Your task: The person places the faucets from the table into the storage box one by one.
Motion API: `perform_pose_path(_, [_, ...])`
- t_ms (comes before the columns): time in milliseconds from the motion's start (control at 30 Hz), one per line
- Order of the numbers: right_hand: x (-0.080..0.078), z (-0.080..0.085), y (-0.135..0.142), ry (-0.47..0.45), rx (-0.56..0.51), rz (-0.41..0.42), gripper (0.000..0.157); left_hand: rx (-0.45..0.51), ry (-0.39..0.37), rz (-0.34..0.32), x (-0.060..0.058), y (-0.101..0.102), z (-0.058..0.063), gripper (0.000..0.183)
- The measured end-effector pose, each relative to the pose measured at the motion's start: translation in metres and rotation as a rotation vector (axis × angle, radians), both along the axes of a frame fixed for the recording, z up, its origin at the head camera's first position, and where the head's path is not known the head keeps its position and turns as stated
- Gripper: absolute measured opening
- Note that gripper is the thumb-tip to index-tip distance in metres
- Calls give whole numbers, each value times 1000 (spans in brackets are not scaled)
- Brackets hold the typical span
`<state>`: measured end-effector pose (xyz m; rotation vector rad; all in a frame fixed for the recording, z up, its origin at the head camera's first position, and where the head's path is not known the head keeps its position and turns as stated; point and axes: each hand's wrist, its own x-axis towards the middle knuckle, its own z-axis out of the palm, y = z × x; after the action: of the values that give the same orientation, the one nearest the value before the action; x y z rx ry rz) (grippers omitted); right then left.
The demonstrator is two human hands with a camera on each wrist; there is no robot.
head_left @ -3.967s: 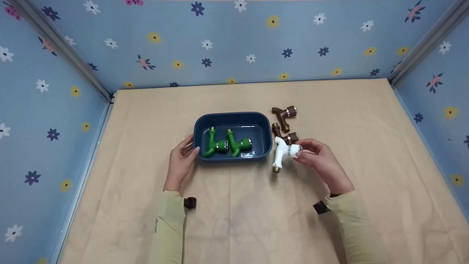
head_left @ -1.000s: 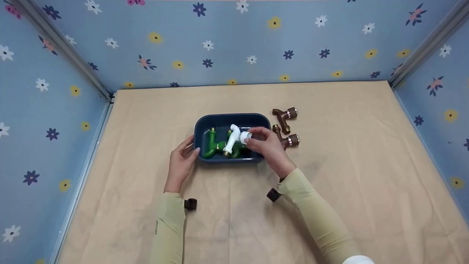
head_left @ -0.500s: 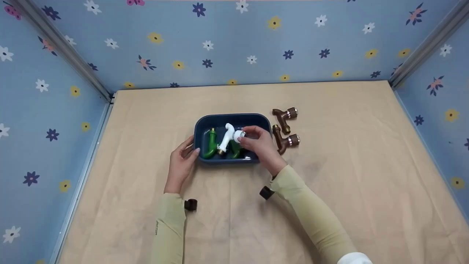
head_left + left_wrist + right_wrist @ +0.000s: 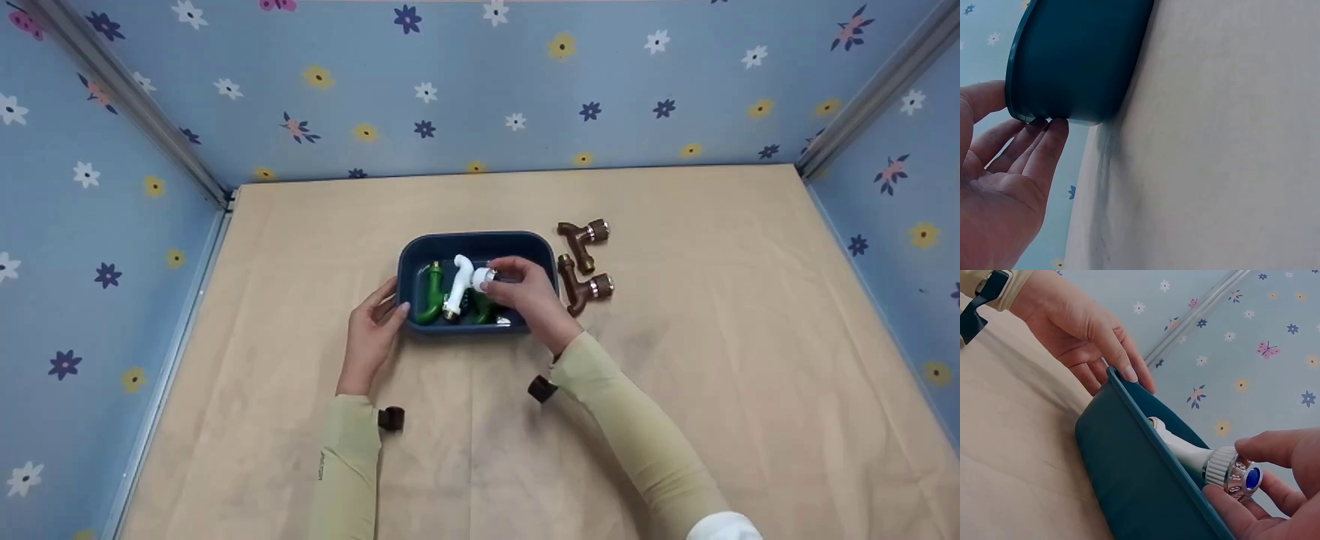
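Inside the dark blue plastic box (image 4: 480,328) lie two green taps, one (image 4: 433,296) at the left and the other (image 4: 482,307) partly covered. A white tap (image 4: 462,283) with a brass threaded end is over them, its spout pointing to the back. My right hand (image 4: 534,300) pinches its ribbed knob (image 4: 1220,466) between thumb and fingers; in the right wrist view a blue dot marks the knob's end. At the box's left end, my left hand (image 4: 369,337) grips the rim and wall, the fingers (image 4: 1044,152) against the outside.
Two brown taps lie on the beige cloth right of the box, one (image 4: 581,244) farther back and one (image 4: 585,286) nearer, close to the box wall. Blue flowered panels (image 4: 480,90) enclose the table's back and sides.
The right hand has carried the white tap from beside the brown taps leftward into the box, over the green ones. Over the last half second it shifted slightly left. The left hand stayed put.
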<state>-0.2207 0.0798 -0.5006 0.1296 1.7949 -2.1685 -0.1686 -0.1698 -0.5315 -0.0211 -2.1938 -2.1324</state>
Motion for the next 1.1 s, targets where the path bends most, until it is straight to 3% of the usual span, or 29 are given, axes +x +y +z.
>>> perform_pose_path(133, [-2, -1, -2, -1, -13, 15, 35, -16, 6, 21, -5, -2, -15, 51])
perform_pose_path(233, [-3, -2, -3, -4, -24, 29, 34, -14, 6, 24, -5, -2, -16, 51])
perform_pose_path(367, [-5, -2, -5, -15, -40, 49, 34, -4, -1, 18, -3, -2, -11, 50])
perform_pose_path(633, [-11, -5, -8, -57, -53, 77, 35, -3, 4, -15, 4, 1, 11, 50])
perform_pose_path(900, [-14, -3, -14, -91, -61, 94, 31, 0, 7, -22, 4, 1, 11, 50])
perform_pose_path(1100, [-13, -3, -20, -31, 63, 150, 28, 16, 9, -21, 5, 1, 10, 50])
